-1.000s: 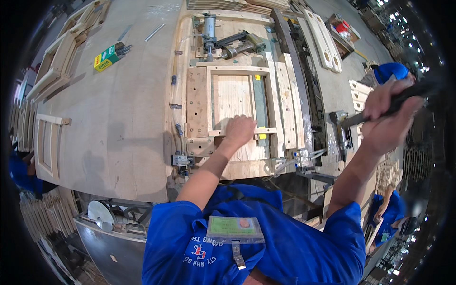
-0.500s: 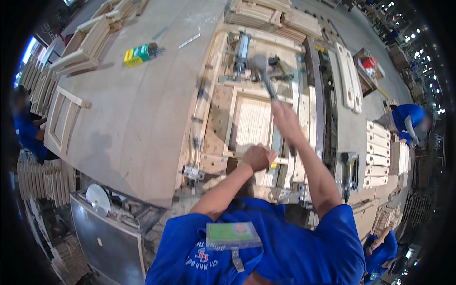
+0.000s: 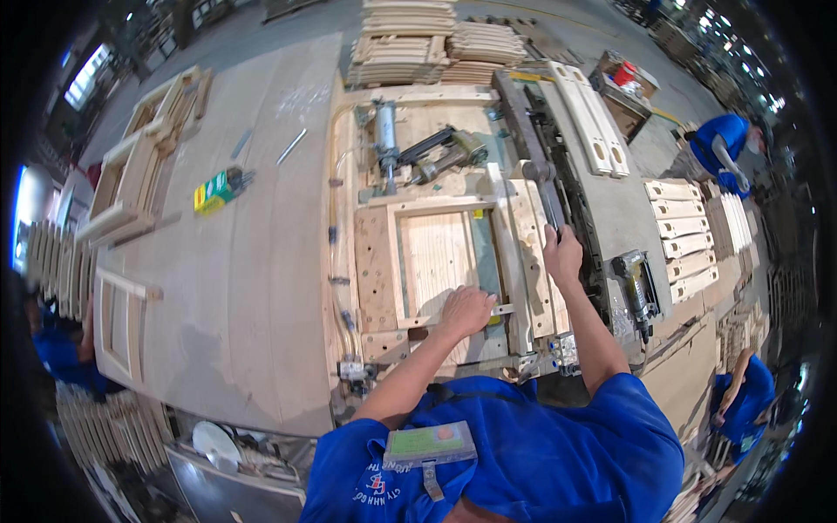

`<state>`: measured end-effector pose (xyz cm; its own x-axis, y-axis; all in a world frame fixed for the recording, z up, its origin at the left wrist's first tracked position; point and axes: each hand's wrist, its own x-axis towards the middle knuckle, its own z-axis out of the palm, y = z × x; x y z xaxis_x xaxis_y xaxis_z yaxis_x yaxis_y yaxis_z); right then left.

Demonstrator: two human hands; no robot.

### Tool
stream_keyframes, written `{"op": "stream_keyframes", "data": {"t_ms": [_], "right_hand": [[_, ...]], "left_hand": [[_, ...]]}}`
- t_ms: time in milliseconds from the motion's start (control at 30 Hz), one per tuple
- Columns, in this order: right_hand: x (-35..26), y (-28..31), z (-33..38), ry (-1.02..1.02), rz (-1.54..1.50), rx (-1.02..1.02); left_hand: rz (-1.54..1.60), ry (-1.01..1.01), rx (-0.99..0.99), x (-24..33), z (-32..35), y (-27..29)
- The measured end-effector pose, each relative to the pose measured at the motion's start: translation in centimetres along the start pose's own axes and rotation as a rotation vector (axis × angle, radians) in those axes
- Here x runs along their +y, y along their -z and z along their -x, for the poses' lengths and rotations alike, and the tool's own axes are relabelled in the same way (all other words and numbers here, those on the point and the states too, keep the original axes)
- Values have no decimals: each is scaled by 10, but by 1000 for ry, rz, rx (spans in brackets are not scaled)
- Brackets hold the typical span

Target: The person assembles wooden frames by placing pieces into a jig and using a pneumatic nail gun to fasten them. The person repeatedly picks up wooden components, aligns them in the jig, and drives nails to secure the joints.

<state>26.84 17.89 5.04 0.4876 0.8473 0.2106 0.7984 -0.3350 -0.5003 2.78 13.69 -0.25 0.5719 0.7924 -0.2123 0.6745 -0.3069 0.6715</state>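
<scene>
A mallet [image 3: 551, 202] is gripped by its handle in my right hand [image 3: 564, 254], its round head over the right side of the wooden jig [image 3: 377, 261]. Inside that jig lies a rectangular wooden frame [image 3: 436, 206] with pale slatted wood [image 3: 432, 257] showing within it. My left hand [image 3: 469, 309] is closed over the frame's near rail, close to the near right corner; its fingertips are partly hidden. Beyond the frame, a nail gun [image 3: 458, 157] lies beside an air cylinder [image 3: 385, 135].
Another nail gun [image 3: 638, 288] lies to the right, near slotted wooden slats [image 3: 680, 228]. Wooden stacks [image 3: 397, 57] stand behind the jig. On the left table are a green-yellow box [image 3: 214, 193] and wooden frames [image 3: 131, 187]. Co-workers in blue [image 3: 724, 144] are at the sides.
The mallet has swung from above the jig's middle to its right side, its head now lower. My left hand stays at the frame's near rail. The view has shifted.
</scene>
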Motion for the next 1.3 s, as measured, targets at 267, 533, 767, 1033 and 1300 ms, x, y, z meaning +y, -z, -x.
{"op": "stream_keyframes", "data": {"t_ms": [267, 533, 767, 1033, 1300], "right_hand": [[35, -2, 18, -37, 175, -47], [107, 95, 8, -41, 205, 397], [187, 124, 30, -165, 253, 209], [148, 175, 16, -279, 161, -120], [16, 192, 104, -408, -586, -384]], "left_hand": [[-12, -12, 11, 6, -2, 0], [7, -15, 24, 1, 3, -3], [-15, -100, 23, 8, -9, -8], [37, -315, 355, 20, 16, -9], [488, -142, -30, 64, 53, -26]]}}
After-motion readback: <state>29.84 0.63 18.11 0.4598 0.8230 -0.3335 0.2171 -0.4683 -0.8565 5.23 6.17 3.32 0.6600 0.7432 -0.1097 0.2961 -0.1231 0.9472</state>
